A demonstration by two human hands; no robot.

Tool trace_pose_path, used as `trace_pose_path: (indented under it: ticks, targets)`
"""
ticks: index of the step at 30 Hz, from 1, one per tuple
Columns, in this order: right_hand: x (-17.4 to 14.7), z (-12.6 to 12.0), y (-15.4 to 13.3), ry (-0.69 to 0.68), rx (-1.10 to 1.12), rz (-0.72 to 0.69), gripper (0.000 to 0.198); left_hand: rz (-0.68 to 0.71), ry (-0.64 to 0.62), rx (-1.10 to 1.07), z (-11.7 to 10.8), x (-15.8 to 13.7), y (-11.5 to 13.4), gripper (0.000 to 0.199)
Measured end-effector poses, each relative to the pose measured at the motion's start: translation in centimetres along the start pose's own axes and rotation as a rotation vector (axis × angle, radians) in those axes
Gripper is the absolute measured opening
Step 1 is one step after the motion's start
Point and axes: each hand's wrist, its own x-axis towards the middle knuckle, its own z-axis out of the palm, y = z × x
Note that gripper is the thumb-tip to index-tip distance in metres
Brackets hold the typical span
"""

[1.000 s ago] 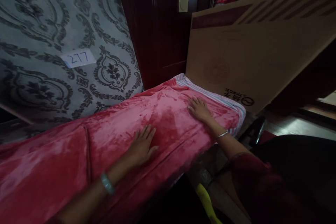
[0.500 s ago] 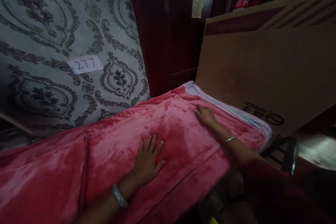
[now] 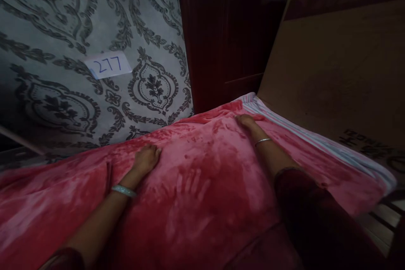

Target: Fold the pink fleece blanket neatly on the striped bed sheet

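Observation:
A red plush blanket [image 3: 196, 147] is spread over the bed, its nap marked with lighter smears and a handprint. My left hand [image 3: 147, 158], a pale bangle at its wrist, rests on the far left part of the blanket with its fingers curled into the cloth. Farther right, near the striped end, my right hand [image 3: 246, 122] has its fingers bent down onto the blanket, gripping it. A thin silver bracelet circles that wrist. The fingertips of both hands are partly hidden.
A patterned wallpapered wall [image 3: 155, 84] with a paper label [image 3: 109, 64] reading 277 borders the far side. Beyond it stands a dark red wooden door [image 3: 221, 38]. A large cardboard box [image 3: 341, 63] leans by the blanket's striped edge [image 3: 316, 143] at right.
My left hand has lifted from where it lay flat, moved left and away from me, and closed on the blanket. My right hand has shifted toward the wall. The view has come closer.

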Motion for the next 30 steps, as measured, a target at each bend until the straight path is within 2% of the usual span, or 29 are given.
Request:
trace_pose_path:
  ticks: [3, 9, 15, 18, 20, 23, 30]
  targets:
    - [-0.7, 1.1, -0.2, 0.023, 0.007, 0.100, 0.050, -0.005, 0.040, -0.024, 0.5, 1.5, -0.9, 0.048]
    - [-2.3, 2.2, 0.0, 0.158, 0.078, 0.223, 0.044, -0.125, 0.125, -0.065, 2.6, 2.6, -1.6, 0.047]
    - [-1.6, 1.5, 0.4, 0.065, 0.090, 0.192, 0.049, -0.111, 0.095, -0.112, 2.3, 2.7, -2.0, 0.048]
    - [-1.1, 0.6, 1.2, -0.008, 0.101, 0.163, 0.057, -0.111, 0.082, -0.086, 1.7, 2.7, -1.9, 0.050]
    - [-1.1, 0.2, 1.7, -0.028, 0.110, 0.146, 0.054, -0.111, 0.057, -0.050, 1.5, 2.7, -1.8, 0.052]
    - [-1.6, 0.2, 2.1, -0.017, 0.128, 0.139, 0.043, -0.117, 0.022, -0.015, 1.3, 2.9, -1.6, 0.056]
    - [-3.0, 0.2, 1.3, 0.041, 0.178, 0.163, 0.042, -0.089, 0.059, -0.036, 1.7, 3.0, -2.0, 0.056]
